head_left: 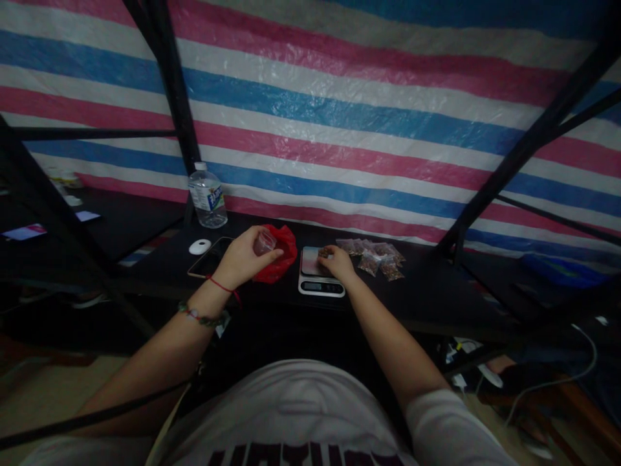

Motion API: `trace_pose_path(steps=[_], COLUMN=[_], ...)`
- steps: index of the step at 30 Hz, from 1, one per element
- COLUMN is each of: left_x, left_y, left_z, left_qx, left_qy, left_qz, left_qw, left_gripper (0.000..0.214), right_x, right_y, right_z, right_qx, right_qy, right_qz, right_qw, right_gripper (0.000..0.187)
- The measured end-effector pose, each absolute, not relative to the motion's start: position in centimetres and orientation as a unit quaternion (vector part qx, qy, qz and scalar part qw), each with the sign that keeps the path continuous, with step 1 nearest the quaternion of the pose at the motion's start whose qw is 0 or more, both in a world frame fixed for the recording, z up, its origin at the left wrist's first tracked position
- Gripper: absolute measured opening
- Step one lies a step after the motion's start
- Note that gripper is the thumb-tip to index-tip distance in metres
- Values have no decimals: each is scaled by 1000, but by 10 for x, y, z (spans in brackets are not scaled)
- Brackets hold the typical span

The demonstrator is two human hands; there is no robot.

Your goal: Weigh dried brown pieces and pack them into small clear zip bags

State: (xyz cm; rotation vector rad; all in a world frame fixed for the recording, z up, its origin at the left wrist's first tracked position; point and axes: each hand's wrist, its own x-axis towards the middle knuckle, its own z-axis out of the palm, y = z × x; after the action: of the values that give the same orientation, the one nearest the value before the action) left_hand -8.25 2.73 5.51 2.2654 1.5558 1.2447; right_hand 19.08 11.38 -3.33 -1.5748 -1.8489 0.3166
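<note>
My left hand (pixel 245 259) holds a small clear plastic cup (pixel 264 242) just in front of a red plastic bag (pixel 280 255) on the dark table. My right hand (pixel 337 262) rests on the platform of a small white digital scale (pixel 317 283), fingers closed on something small and brownish that I cannot make out clearly. Right of that hand lie several small clear bags (pixel 376 255) filled with brown pieces.
A water bottle (pixel 207 197) stands at the back left by a black frame post (pixel 174 97). A white round object (pixel 200 246) and a dark phone (pixel 209 257) lie left of my left hand. A striped tarp (pixel 363 110) hangs behind. Cables lie at the lower right.
</note>
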Motion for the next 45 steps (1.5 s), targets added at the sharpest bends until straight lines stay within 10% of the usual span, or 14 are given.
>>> trace_pose_path(steps=[10, 17, 26, 37, 45], left_x=[-68, -62, -56, -106, -158], left_y=[32, 28, 21, 54, 82], left_z=[36, 33, 35, 36, 13], left_qx=[790, 779, 752, 642, 599], left_qy=[487, 475, 453, 522, 704], left_qz=[365, 396, 453, 546, 370], left_qw=[76, 100, 154, 133, 97], left_gripper=[57, 55, 47, 40, 50], right_x=[131, 126, 128, 101, 80], right_y=[80, 58, 57, 76, 109], right_z=[23, 58, 75, 68, 43], right_qx=[-380, -319, -252, -287, -430], right_qy=[-727, -816, -816, -784, -867], right_qz=[333, 250, 358, 313, 130], right_qw=[465, 413, 378, 454, 215], right_gripper=[62, 39, 79, 47, 29])
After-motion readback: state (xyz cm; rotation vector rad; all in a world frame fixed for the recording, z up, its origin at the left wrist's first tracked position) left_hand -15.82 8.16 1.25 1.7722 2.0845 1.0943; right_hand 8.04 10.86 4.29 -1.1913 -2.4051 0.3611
